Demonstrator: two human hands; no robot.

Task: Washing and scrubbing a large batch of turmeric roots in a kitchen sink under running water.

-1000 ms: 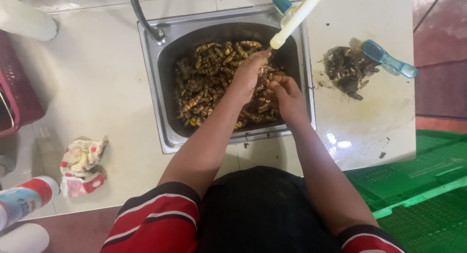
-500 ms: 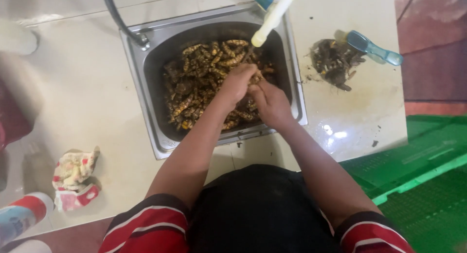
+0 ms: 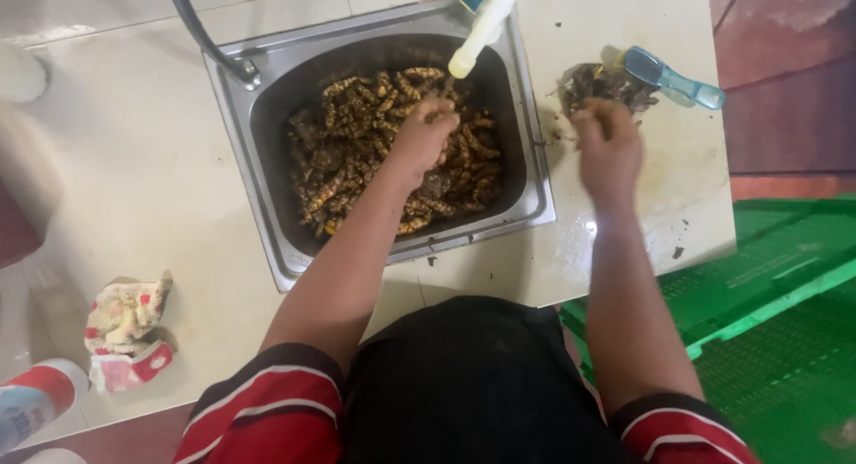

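- Hands at a steel sink [image 3: 267, 188] set in a pale bench [image 3: 134, 179]: the left hand [image 3: 426, 134] sits in a heap of yellow-brown roots [image 3: 357, 174], directly under a white spout [image 3: 481, 32].
- Fingers of the left hand are curled shut on what looks like a single root piece, though blur hides the grasp itself.
- The right hand [image 3: 609, 143] hovers over the bench to the right of the sink, just beside a dark pile of scraps [image 3: 599, 82] and a blue brush [image 3: 670, 76]; motion blur leaves it unclear whether it is open or holding anything.
- Risk, as judged: the bench near the right hand looks wet and soiled, so a root or scrap could slide off the edge toward the green crate [image 3: 785, 286] below.
- A crumpled cloth [image 3: 125, 326] lies well apart at the left.
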